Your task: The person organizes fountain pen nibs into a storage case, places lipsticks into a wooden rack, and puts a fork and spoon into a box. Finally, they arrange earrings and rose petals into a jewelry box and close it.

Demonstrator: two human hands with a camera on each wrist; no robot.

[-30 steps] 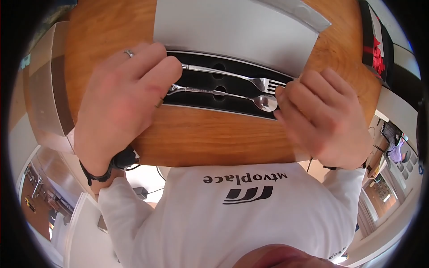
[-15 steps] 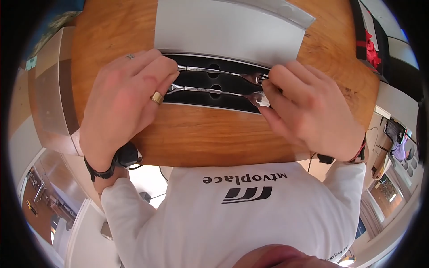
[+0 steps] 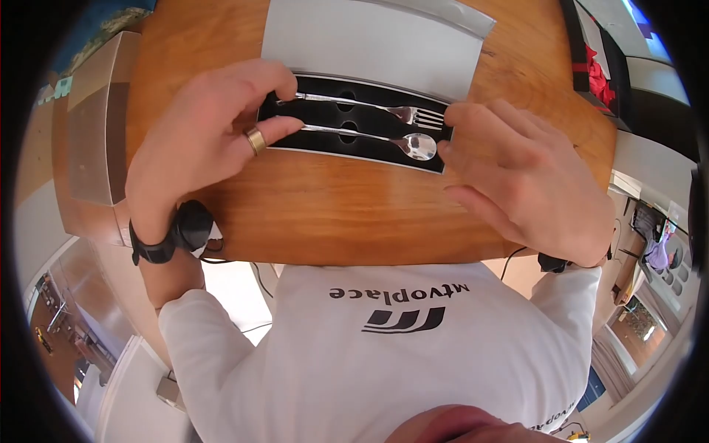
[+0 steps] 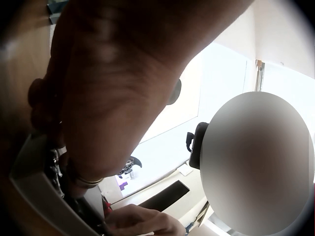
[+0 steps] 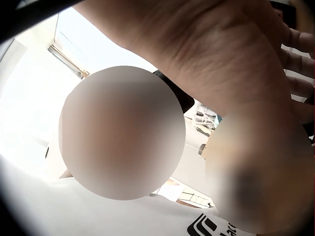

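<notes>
A shiny metal fork [image 3: 405,114] and a spoon [image 3: 419,146] lie side by side in the black lining of a long flat box [image 3: 369,153]. The box's grey lid [image 3: 369,44] is folded back on the far side. At the handle ends is my left hand [image 3: 203,129], index finger by the fork's handle and ringed thumb at the spoon's, with space between them. My right hand [image 3: 528,173] hovers at the box's right end, fingers relaxed, index and middle fingertips right by the fork's tines and the spoon's bowl, thumb apart.
A tall brownish box [image 3: 96,125] stands on the wooden table [image 3: 354,214] at the left. At the far right sits a black box with red stuff [image 3: 600,81] inside. The table's near edge runs just in front of the person's white shirt [image 3: 399,369].
The left thumb and index finger have spread apart. The right fingers have loosened and drawn back from the tines and the bowl, which now show fully. The box appears slightly further left in the view.
</notes>
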